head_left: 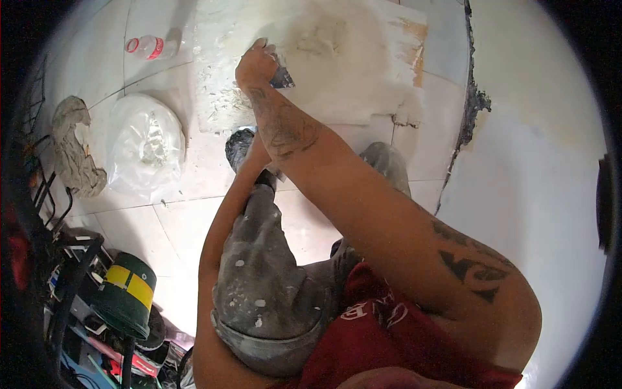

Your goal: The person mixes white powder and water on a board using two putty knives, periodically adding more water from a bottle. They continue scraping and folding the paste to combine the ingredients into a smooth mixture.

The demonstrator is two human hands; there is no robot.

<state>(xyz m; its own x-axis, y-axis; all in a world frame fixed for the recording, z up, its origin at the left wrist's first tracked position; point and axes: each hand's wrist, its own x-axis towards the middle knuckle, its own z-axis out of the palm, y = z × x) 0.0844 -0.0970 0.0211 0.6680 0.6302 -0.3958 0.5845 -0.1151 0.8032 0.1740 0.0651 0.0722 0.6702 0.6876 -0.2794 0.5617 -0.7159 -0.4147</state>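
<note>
My right hand (257,65) is closed around a scraper with a dark, angular blade (283,76), held over a board (220,29) lying on the tiled floor. Off-white paste is smeared across much of the board, and bare brownish patches show near its right edge. Below, my left hand (260,153) is mostly covered by my right forearm, near the dark shoe (239,146); its fingers are hidden. Left of that shoe lies a clear plastic bag (126,146) with whitish material in it.
A clear bottle with a red label (154,47) lies at upper left. Crumpled greyish cloth or paper (70,152) is at far left. A dark bucket with a yellow band (127,290) stands lower left among metal frames and clutter. A pale wall (518,175) rises at right.
</note>
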